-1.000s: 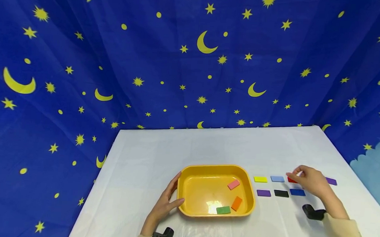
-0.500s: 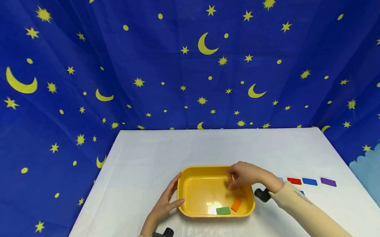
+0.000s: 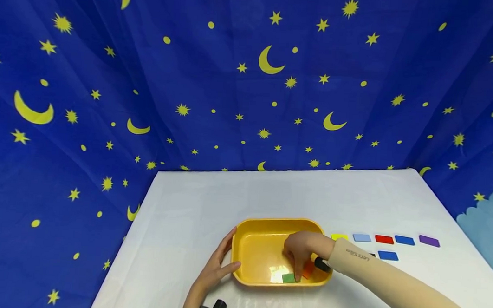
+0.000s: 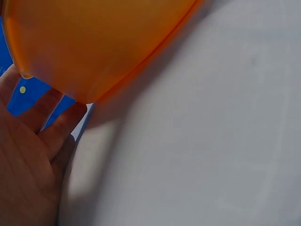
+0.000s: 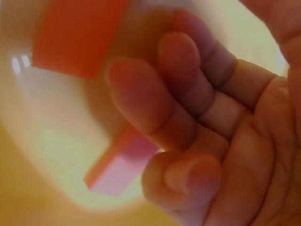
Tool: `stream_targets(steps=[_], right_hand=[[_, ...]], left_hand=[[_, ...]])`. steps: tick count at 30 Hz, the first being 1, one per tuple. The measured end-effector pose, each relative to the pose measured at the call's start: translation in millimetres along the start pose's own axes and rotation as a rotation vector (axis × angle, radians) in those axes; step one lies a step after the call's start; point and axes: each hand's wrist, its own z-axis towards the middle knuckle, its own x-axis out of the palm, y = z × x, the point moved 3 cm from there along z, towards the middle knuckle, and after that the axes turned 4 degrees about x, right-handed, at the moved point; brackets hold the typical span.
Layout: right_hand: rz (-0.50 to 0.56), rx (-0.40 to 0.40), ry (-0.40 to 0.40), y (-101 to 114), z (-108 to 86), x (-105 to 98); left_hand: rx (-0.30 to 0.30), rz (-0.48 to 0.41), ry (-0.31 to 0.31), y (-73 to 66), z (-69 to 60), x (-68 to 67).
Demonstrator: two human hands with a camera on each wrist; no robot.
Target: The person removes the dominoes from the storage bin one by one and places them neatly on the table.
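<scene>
A yellow-orange tray (image 3: 262, 248) stands on the white table. My left hand (image 3: 212, 272) rests at its left end, fingers along the outer wall and thumb at the near-left rim; the left wrist view shows these fingers straight. My right hand (image 3: 302, 250) is inside the tray with its fingers loosely bent. In the head view one digit reaches down to a green domino-shaped block (image 3: 289, 278). An orange block (image 3: 308, 270) lies close by, partly hidden. A pink block (image 5: 122, 165) lies under the fingers in the right wrist view, where nothing shows in their grasp.
Right of the tray lie blocks in two rows: yellow (image 3: 339, 236), light blue (image 3: 361, 237), red (image 3: 384, 239), blue (image 3: 404, 240) and purple (image 3: 429, 241), with another blue block (image 3: 388, 256) nearer. My right sleeve (image 3: 354, 259) covers part of the near row. A star-patterned curtain (image 3: 249, 103) hangs behind.
My right hand has moved left from the red block into the tray, then lower toward the green block. The far-row blue block it covered now shows. My left hand stays at the tray.
</scene>
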Motion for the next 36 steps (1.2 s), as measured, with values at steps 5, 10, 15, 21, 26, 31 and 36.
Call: stream_targets(steps=[5, 10, 15, 21, 26, 31, 36], right_hand=[[0.020, -0.026, -0.027, -1.0, 3.0, 3.6], [0.131, -0.047, -0.068, -4.6, 7.9, -1.9], [0.152, -0.095, -0.158, -7.4, 13.3, -8.2], [0.183, -0.172, -0.232, -9.0, 13.3, -9.9], [0.187, -0.148, -0.219, -9.3, 11.6, -3.9], [0.194, -0.116, -0.220, -8.4, 13.2, 3.2], [0.220, -0.102, -0.235, -7.1, 13.0, 5.1]], left_hand=[[0.027, -0.005, 0.012, -2.7, -0.7, 0.0], [0.029, 0.006, 0.015, -2.4, 0.7, -0.8], [0.030, 0.008, 0.009, 0.0, 1.1, -0.6], [0.031, 0.026, 0.008, -0.4, 0.7, -0.6], [0.013, 0.008, -0.002, -1.6, 0.0, -1.0], [0.011, 0.002, 0.012, -0.3, 0.1, -0.2], [0.015, 0.020, 0.007, -0.2, 0.4, 0.6]])
